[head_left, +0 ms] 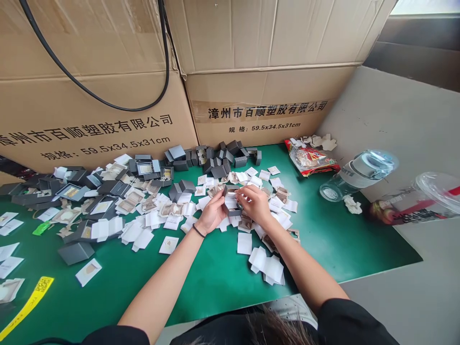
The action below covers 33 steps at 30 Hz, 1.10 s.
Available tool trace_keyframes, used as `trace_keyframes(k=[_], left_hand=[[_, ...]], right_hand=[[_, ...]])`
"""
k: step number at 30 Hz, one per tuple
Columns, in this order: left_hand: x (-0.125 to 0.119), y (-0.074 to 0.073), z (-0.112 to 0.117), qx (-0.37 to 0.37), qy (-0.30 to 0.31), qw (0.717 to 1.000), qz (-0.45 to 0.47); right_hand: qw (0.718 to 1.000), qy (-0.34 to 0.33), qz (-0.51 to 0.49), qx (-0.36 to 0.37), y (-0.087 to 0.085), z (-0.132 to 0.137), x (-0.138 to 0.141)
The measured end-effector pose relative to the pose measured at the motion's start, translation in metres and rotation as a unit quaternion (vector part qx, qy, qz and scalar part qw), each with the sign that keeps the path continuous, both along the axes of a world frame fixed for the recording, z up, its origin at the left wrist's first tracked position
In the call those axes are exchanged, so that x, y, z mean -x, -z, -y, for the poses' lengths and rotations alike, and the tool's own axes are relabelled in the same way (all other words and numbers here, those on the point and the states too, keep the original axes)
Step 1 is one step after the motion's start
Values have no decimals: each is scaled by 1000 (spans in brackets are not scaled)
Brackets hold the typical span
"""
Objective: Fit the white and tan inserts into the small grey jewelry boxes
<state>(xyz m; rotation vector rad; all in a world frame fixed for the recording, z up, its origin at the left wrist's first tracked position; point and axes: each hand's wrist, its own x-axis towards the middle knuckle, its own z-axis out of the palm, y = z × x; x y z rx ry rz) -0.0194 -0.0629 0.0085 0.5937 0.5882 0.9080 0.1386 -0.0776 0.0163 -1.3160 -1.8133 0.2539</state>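
Near the middle of the green table, my left hand (pixel 212 212) is closed around the side of a small dark grey box (pixel 232 209). My right hand (pixel 254 203) has its fingers bent at the box's other side, thumb and fingertips pinched together at its inside. Whatever those fingertips grip is too small to make out. Folded white paper cards (pixel 172 222) and brownish crumpled card inserts (pixel 169 209) lie scattered around and under both hands. More dark grey boxes (pixel 183 189), several of them open, sit to the left and behind.
Two large cardboard cartons (pixel 258 91) stand along the back, with a black cable (pixel 108 103) hanging before one. At right are a red snack bag (pixel 311 160), a clear bottle (pixel 355 175), a plastic cup (pixel 420 199) and crumpled tissue (pixel 352 205). A yellow strip (pixel 27 306) lies front left.
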Motion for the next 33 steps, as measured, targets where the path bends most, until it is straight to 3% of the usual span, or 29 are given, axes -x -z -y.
trace_keyframes(k=[8,20,29,33], left_hand=[[1,1,0,4,-5,1000,-22],[1,8,3,-11,46,998,-31],[1,4,5,-26,43,998,-28],[-1,-2,6,-49,36,997,-43]], right_hand=[[995,33,92,-34,3,-2,-2],[995,80,64,-12,4,0,1],[997,71,41,-9,1,0,3],[998,-2,60,-18,-8,1,0]])
